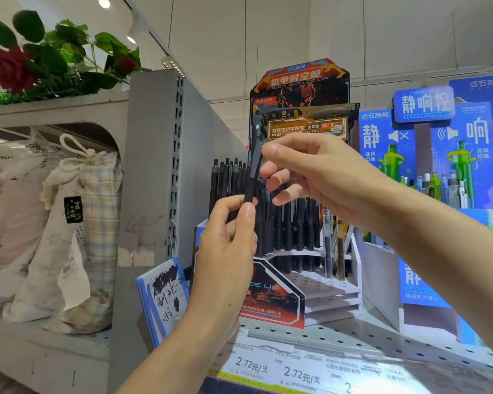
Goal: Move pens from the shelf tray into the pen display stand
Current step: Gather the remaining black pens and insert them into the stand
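perforated shelf (pixel 382 341), pen display stand (pixel 325 297), notepad (pixel 165 297)

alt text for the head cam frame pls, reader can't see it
Two bare hands hold one black pen upright before a tiered pen display stand on a store shelf: the left hand pinches its lower end, the right hand its top. Black pens fill the stand's back rows; the front holes are empty.

Empty front holes of pen display stand (pixel 322 288)
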Motion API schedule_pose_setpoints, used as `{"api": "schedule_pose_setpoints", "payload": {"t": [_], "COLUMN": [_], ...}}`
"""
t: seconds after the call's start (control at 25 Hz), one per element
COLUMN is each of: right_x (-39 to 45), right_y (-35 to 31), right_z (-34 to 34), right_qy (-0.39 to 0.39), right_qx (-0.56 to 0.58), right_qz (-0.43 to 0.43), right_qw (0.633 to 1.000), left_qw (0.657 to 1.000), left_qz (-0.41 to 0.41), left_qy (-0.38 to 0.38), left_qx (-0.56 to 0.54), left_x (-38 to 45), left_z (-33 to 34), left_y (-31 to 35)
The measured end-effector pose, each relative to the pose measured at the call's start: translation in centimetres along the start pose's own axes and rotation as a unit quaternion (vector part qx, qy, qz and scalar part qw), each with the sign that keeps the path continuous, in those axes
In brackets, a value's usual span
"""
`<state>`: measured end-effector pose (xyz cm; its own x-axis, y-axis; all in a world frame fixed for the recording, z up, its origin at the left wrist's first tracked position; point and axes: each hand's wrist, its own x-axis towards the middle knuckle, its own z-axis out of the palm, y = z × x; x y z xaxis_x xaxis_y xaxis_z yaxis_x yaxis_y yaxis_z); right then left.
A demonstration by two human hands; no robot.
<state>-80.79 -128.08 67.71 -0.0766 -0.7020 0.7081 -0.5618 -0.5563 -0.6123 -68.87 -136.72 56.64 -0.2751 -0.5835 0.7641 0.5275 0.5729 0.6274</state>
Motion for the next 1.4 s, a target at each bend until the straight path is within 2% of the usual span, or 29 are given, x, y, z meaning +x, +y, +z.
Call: {"api": "schedule_pose_setpoints", "payload": {"t": [0.16, 0.32, 0.56, 0.72, 0.84, 1.08, 1.4], "right_x": [0.1, 0.2, 0.0, 0.6, 0.7, 0.5, 0.9], "right_y": [0.1, 0.3, 0.6, 0.6, 1.4, 4.5, 6.1], "right_z": [0.3, 0.3, -0.1, -1.5, -2.5, -2.3, -2.1], "right_qy": [0.043, 0.063, 0.064, 0.135, 0.181, 0.162, 0.144], "right_qx": [-0.039, -0.042, -0.043, -0.041, -0.103, -0.255, -0.285], "right_qz": [-0.015, 0.013, 0.009, 0.007, 0.015, 0.045, 0.065], "right_qw": [0.998, 0.997, 0.997, 0.990, 0.978, 0.952, 0.945], "left_qw": [1.000, 1.000, 0.999, 0.997, 0.996, 0.992, 0.991], "left_qz": [0.006, -0.009, -0.003, -0.035, -0.065, -0.083, -0.109], "left_qy": [-0.010, -0.015, -0.040, -0.057, -0.062, -0.088, -0.073], "left_qx": [0.014, 0.020, 0.026, 0.025, 0.028, 0.023, 0.032], "left_x": [0.1, 0.3, 0.3, 0.0, -0.2, -0.9, -1.5], "left_z": [0.0, 0.0, -0.1, -0.2, -0.5, -0.5, -0.3], "left_y": [-0.3, -0.9, -1.0, -1.2, -1.3, -1.5, -1.8]}}
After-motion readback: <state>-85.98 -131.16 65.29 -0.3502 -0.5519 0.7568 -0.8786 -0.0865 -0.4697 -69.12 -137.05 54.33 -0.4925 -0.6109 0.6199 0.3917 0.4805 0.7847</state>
